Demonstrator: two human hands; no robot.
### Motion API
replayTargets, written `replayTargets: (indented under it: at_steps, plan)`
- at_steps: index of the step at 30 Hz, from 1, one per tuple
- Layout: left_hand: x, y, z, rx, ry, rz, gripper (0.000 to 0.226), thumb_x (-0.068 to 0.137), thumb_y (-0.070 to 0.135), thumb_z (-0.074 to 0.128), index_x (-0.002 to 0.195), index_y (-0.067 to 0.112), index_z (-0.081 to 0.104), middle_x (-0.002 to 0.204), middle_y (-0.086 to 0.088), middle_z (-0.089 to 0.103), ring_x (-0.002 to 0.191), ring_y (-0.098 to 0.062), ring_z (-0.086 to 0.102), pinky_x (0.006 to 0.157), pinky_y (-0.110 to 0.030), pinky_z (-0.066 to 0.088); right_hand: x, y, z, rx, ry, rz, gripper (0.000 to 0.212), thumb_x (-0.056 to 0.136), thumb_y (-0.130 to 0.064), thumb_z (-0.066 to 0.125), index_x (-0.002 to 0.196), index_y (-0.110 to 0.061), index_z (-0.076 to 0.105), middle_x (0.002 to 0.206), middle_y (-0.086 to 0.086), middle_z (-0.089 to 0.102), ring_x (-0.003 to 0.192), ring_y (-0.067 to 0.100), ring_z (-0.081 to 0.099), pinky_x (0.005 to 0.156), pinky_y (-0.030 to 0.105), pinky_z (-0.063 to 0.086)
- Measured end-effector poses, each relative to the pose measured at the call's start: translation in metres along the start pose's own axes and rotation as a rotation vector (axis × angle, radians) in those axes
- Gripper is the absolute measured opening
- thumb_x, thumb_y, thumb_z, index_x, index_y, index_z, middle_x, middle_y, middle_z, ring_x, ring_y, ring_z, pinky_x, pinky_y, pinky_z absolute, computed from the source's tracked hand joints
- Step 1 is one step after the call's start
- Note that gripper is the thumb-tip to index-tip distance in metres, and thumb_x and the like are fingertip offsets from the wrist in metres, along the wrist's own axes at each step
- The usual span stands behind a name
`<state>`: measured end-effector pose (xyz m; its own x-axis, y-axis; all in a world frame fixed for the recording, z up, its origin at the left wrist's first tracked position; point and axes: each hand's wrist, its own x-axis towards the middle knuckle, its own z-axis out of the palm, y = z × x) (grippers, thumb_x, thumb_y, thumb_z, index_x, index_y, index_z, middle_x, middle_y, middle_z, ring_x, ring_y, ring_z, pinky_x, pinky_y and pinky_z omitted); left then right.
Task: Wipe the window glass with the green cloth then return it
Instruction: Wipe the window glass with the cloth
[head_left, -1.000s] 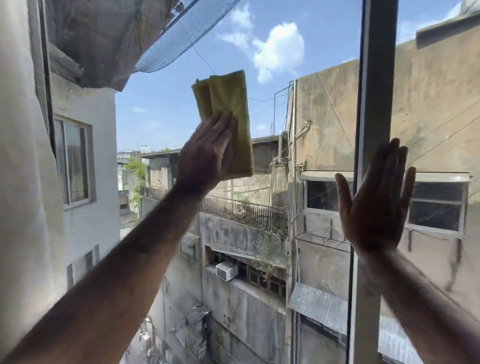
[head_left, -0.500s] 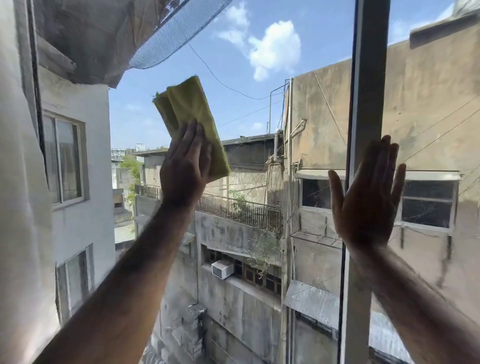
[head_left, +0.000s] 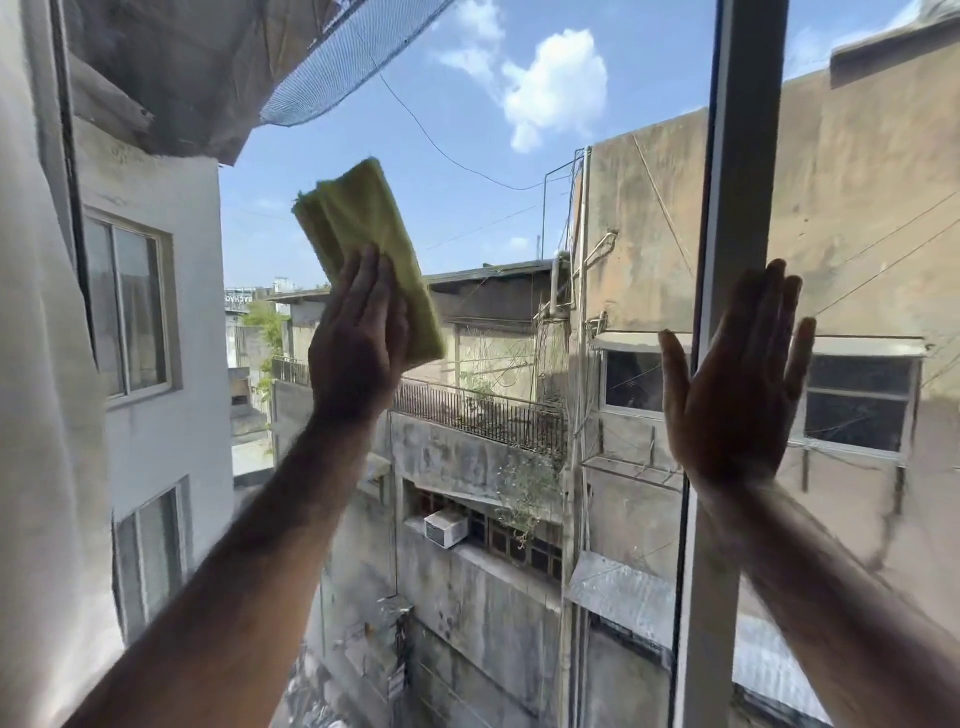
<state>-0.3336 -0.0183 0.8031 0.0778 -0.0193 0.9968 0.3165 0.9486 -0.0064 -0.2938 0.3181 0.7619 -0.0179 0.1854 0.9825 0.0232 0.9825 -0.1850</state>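
1. Cloth (head_left: 371, 249): 1 green piece, folded into a thick oblong, tilted with its top leaning left. It lies flat against the glass (head_left: 467, 218) of the left pane, high up, over the sky and the roofline outside.

2. Handling, as I judge it: the cloth is light and soft, with no stiffness of its own. It looks like a napped fabric, so it should drag a little on glass rather than skate. It cannot break, but the layers can slide apart or a corner can flop loose if pressed unevenly.

3. Hold: the best place is its lower half, with a flat palm and spread fingers pinning all layers at once. That is roughly where the left hand (head_left: 358, 338) sits now, fingers extended and pressing the cloth to the pane, not curled around it.

4. Right hand (head_left: 732, 395): open and flat, holding nothing, fingers up, laid across the frame (head_left: 737, 156) and onto the right pane beside it. It looks like a brace.

5. Glass itself is stiff, smooth and fragile, so firm, even pressure suits it better than a hard push.

6. Count: 1 cloth, 2 hands, 2 panes in view, 1 upright frame between them.

7. Return spot for the cloth is not in view.
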Motion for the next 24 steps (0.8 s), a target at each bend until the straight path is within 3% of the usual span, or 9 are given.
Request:
replayTargets:
  at_steps: [3, 6, 8, 11, 14, 16, 20, 22, 24]
  plan:
    - [-0.023, 0.037, 0.01, -0.081, -0.02, -0.053, 0.046, 0.112, 0.029, 0.049, 0.15, 0.002, 0.05, 0.16, -0.014, 0.049, 0.153, -0.028, 0.041, 0.122, -0.044, 0.046, 0.0, 0.0, 0.0, -0.001, -0.004, -0.001, 0.084, 0.116, -0.06, 0.027, 0.173, -0.001, 0.009, 0.182, 0.019, 0.009, 0.171, 0.033, 0.011, 0.138, 0.056, 0.014]
    - [-0.031, 0.008, -0.002, -0.022, -0.227, 0.464, 0.046, 0.11, 0.026, 0.054, 0.149, 0.002, 0.051, 0.158, -0.016, 0.05, 0.152, -0.03, 0.044, 0.121, -0.046, 0.047, -0.001, 0.0, -0.001, 0.006, 0.0, 0.0, 0.084, 0.116, -0.059, 0.027, 0.173, 0.0, 0.009, 0.182, 0.019, 0.009, 0.171, 0.033, 0.011, 0.137, 0.056, 0.015]
    - [-0.007, -0.031, -0.01, 0.049, -0.227, 0.649, 0.045, 0.11, 0.022, 0.052, 0.15, 0.003, 0.05, 0.158, -0.016, 0.051, 0.151, -0.031, 0.045, 0.12, -0.047, 0.047, -0.001, 0.0, -0.001, 0.001, 0.0, -0.001, 0.084, 0.116, -0.059, 0.027, 0.173, 0.0, 0.009, 0.182, 0.019, 0.009, 0.171, 0.033, 0.011, 0.137, 0.056, 0.015]
    - [0.021, -0.047, -0.011, 0.071, -0.064, 0.259, 0.043, 0.112, 0.02, 0.044, 0.152, 0.006, 0.047, 0.16, -0.012, 0.049, 0.153, -0.028, 0.043, 0.117, -0.046, 0.05, 0.0, 0.001, -0.001, 0.004, 0.002, -0.004, 0.084, 0.116, -0.059, 0.027, 0.173, -0.001, 0.008, 0.183, 0.018, 0.008, 0.171, 0.032, 0.011, 0.137, 0.056, 0.015]
    - [0.007, 0.003, 0.004, -0.026, 0.053, -0.112, 0.045, 0.112, 0.024, 0.043, 0.151, 0.004, 0.048, 0.161, -0.013, 0.048, 0.153, -0.029, 0.041, 0.12, -0.044, 0.047, -0.001, 0.001, 0.002, 0.001, 0.018, -0.007, 0.084, 0.116, -0.059, 0.027, 0.173, -0.001, 0.009, 0.183, 0.018, 0.009, 0.171, 0.032, 0.011, 0.137, 0.056, 0.015]
    - [-0.008, 0.019, 0.008, -0.05, -0.019, -0.005, 0.046, 0.111, 0.026, 0.047, 0.15, 0.002, 0.049, 0.16, -0.015, 0.048, 0.153, -0.031, 0.041, 0.123, -0.045, 0.044, -0.001, 0.001, 0.002, -0.005, 0.013, -0.006, 0.084, 0.116, -0.06, 0.027, 0.173, -0.001, 0.009, 0.182, 0.019, 0.009, 0.171, 0.033, 0.011, 0.137, 0.056, 0.015]
    - [0.008, -0.041, -0.015, 0.093, -0.26, 0.669, 0.044, 0.111, 0.022, 0.05, 0.149, 0.001, 0.05, 0.158, -0.017, 0.05, 0.151, -0.032, 0.045, 0.12, -0.048, 0.047, -0.002, 0.001, 0.0, -0.007, 0.003, -0.005, 0.084, 0.116, -0.06, 0.025, 0.173, 0.0, 0.009, 0.182, 0.019, 0.009, 0.171, 0.033, 0.011, 0.138, 0.056, 0.014]
    - [0.033, -0.069, -0.02, 0.147, -0.2, 0.598, 0.042, 0.112, 0.021, 0.045, 0.15, 0.003, 0.049, 0.158, -0.015, 0.05, 0.15, -0.032, 0.046, 0.119, -0.047, 0.048, -0.001, 0.0, 0.0, -0.004, -0.002, -0.004, 0.084, 0.116, -0.061, 0.024, 0.173, -0.001, 0.008, 0.183, 0.019, 0.009, 0.171, 0.033, 0.011, 0.137, 0.056, 0.014]
    - [0.039, -0.062, -0.019, 0.122, -0.084, 0.202, 0.043, 0.113, 0.025, 0.039, 0.15, 0.004, 0.05, 0.159, -0.014, 0.05, 0.151, -0.031, 0.045, 0.117, -0.047, 0.049, -0.001, 0.0, 0.0, -0.005, -0.002, 0.001, 0.085, 0.115, -0.061, 0.024, 0.173, -0.001, 0.007, 0.183, 0.018, 0.008, 0.171, 0.032, 0.01, 0.137, 0.056, 0.015]
